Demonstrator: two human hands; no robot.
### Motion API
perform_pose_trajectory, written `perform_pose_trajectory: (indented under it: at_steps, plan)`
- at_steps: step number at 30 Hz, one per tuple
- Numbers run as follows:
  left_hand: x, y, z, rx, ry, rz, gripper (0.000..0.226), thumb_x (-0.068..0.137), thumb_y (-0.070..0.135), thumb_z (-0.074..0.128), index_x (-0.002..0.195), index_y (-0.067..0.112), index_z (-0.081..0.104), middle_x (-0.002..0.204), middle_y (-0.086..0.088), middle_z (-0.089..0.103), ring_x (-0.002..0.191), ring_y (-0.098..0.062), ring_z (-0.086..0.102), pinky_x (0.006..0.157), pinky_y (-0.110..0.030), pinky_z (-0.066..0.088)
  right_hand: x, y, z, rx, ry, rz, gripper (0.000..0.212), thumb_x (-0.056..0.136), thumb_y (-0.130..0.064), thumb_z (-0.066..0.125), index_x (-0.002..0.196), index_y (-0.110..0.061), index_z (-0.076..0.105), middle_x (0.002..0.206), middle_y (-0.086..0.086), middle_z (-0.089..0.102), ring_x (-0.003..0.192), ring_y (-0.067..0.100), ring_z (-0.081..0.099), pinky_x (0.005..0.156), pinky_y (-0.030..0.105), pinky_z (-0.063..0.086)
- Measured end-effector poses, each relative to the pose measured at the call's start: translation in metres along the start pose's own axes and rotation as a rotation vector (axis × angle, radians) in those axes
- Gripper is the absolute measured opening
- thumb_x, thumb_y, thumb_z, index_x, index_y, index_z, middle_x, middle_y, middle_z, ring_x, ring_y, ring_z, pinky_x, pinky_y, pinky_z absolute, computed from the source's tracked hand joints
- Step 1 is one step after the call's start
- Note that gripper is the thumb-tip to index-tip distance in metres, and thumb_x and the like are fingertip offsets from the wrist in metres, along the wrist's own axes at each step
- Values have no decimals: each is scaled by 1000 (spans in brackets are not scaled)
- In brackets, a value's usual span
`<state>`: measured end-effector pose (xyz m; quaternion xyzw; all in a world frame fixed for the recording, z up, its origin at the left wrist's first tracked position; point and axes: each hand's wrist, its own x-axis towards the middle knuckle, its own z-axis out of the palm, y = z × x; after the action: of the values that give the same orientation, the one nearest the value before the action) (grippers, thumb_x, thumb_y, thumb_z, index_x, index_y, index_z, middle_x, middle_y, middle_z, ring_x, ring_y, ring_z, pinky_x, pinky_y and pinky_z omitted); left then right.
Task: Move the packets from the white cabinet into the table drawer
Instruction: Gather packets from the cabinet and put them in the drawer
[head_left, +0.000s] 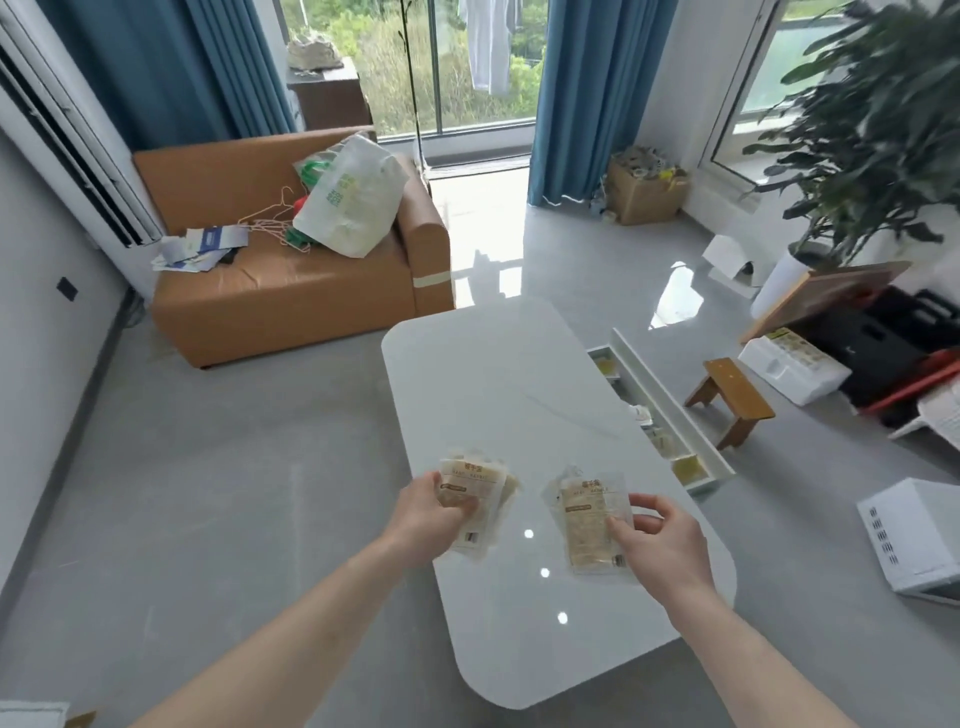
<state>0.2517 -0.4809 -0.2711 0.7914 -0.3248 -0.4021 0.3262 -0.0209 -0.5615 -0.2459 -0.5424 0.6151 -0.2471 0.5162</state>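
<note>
My left hand (436, 512) grips a small stack of clear packets (475, 483) with beige contents, held over the left side of the glossy white table (498, 374). My right hand (657, 540) pinches another packet (589, 525) of the same kind by its right edge, above the table's near right part. The table drawer (670, 405) stands pulled out on the table's right side, with several packets lying inside it. The white cabinet is not in view.
A small wooden stool (730, 400) stands right of the drawer. A brown sofa (291, 286) with bags and hangers sits beyond the table. A white appliance (914, 540) is at the right, with boxes and a large plant (878, 130) behind it.
</note>
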Motion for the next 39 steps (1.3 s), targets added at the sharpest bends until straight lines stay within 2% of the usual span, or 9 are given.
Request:
perform_pose_trajectory:
  at_steps: [5,11,18,22,25,28,31,35,39]
  plan:
    - [-6,49,86,-8,36,-2,14,91,28,75,96,32,62,97,12,72,87,-3,68,65,-19,50,45,35,-84,-5,-30,-15,23,90,-21,79,107,-28,65,93,-6,76,84,11,74,59,21,52]
    - [-48,79,185,-117,105,-80,11,90,29,76,93,35,66,97,10,75,93,-12,72,80,-33,58,85,78,-194,-22,-105,21,21,90,-17,79,104,-26,66,88,-5,78,79,11,76,64,26,57]
    - [-81,101,236,-226,229,-151,21,78,32,81,97,33,72,92,11,78,92,-14,74,87,-44,60,141,75,-271,-35,-224,-6,31,86,-23,84,112,-20,67,98,1,78,90,20,76,85,47,63]
    - [-73,125,254,-283,295,-167,16,89,20,78,104,24,71,99,3,78,95,-18,74,85,-38,59,178,63,-290,-10,-278,-35,29,86,-23,83,110,-20,67,100,0,77,91,18,76,78,38,63]
    - [-48,145,274,-306,299,-176,20,84,24,79,102,26,71,97,6,78,94,-16,75,89,-41,59,212,53,-310,6,-293,-56,24,89,-20,81,107,-22,66,98,-1,76,88,15,75,64,24,57]
    - [-5,172,305,-335,267,-184,20,85,23,79,103,24,70,98,5,78,95,-16,74,84,-37,58,256,48,-339,-1,-261,-52,20,90,-20,80,105,-23,67,95,-2,77,86,13,75,59,20,55]
    - [42,207,343,-324,209,-194,17,88,22,77,104,22,71,99,3,78,96,-17,74,85,-38,59,302,44,-377,-34,-205,-20,22,91,-19,78,111,-18,69,97,-2,77,87,14,75,63,25,59]
    - [111,266,389,-292,139,-163,15,88,23,76,102,22,72,98,2,78,94,-16,74,81,-33,59,368,33,-428,-9,-117,-9,21,93,-13,76,113,-10,71,102,2,76,91,16,73,59,18,58]
    - [164,322,431,-291,108,-143,17,88,24,76,104,20,74,97,1,78,93,-17,74,78,-32,60,431,29,-462,-8,-63,36,29,90,-17,80,116,-9,72,103,2,76,95,22,73,76,31,59]
